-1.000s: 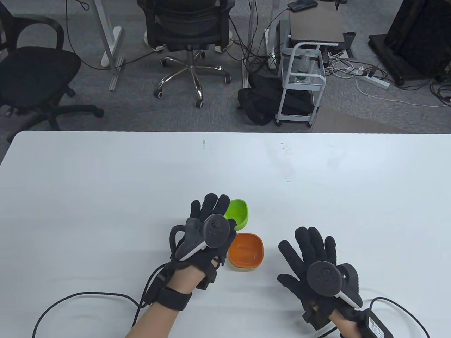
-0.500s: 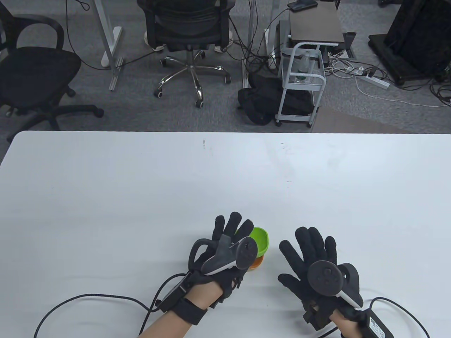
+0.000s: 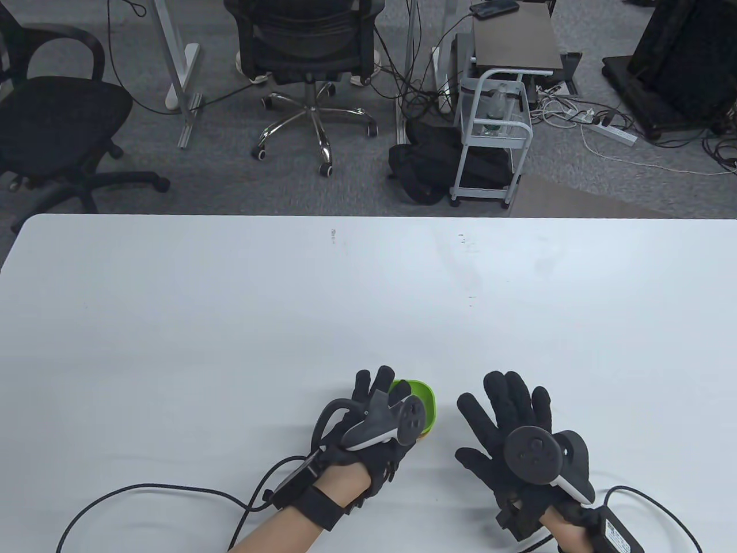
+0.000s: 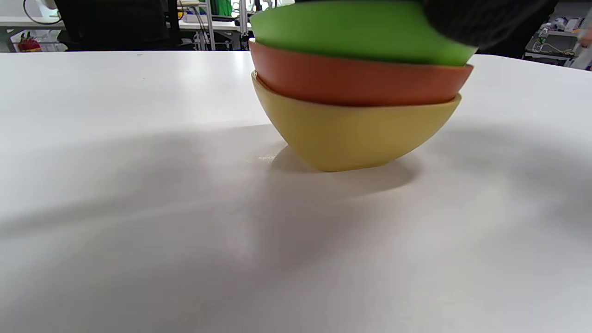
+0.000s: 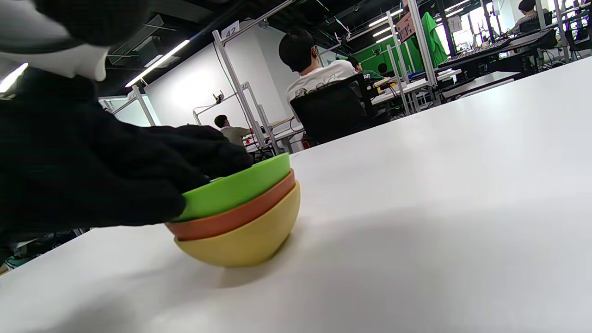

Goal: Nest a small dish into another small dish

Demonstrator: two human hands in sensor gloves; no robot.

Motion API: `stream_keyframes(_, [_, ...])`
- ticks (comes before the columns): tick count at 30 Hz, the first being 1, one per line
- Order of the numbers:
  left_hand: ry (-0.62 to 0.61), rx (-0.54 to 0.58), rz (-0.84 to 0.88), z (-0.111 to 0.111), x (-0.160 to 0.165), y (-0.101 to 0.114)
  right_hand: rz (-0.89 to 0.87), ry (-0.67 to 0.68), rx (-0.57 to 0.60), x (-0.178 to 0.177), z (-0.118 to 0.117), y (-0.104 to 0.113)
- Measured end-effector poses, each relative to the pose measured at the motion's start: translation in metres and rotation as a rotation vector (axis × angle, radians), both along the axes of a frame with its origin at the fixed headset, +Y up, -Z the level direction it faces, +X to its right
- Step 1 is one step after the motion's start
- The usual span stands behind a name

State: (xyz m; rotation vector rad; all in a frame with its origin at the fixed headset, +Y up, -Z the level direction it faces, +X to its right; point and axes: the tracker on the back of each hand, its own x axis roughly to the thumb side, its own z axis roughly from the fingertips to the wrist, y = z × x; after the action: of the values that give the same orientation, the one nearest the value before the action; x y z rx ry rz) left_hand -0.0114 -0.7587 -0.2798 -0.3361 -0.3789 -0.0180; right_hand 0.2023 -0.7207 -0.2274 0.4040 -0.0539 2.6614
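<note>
A green small dish (image 3: 426, 402) sits nested in an orange dish (image 4: 360, 83), which sits in a yellow dish (image 4: 356, 134) on the white table (image 3: 230, 317). The stack also shows in the right wrist view: green (image 5: 240, 187), orange (image 5: 240, 212), yellow (image 5: 245, 240). My left hand (image 3: 387, 398) lies over the green dish with its fingers (image 5: 138, 171) on the rim and holds it. My right hand (image 3: 506, 415) lies flat on the table to the right of the stack, fingers spread, holding nothing.
The glove cables (image 3: 144, 495) trail over the table's near edge on both sides. Office chairs (image 3: 311, 57) and a white cart (image 3: 489, 138) stand on the floor beyond the table's far edge.
My left hand carried the green dish toward me and to the right, over the orange dish, and lowered it into the stack. The right hand has not moved.
</note>
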Motion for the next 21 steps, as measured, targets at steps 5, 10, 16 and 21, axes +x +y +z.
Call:
stream_keyframes(5, [0.004,0.022,0.061,0.006,-0.017,0.014,-0.012,-0.009,-0.007,0.002,-0.002,0.000])
stream_keyframes(10, [0.004,0.103,0.154,0.014,-0.046,0.037,-0.025,-0.011,0.000,0.003,-0.002,0.000])
stream_keyframes(16, [-0.040,0.217,0.238,0.026,-0.088,0.054,-0.035,-0.013,0.003,0.003,-0.002,0.001])
stream_keyframes(21, [-0.044,0.242,0.241,0.039,-0.115,0.056,-0.046,-0.014,0.012,0.003,-0.001,0.002])
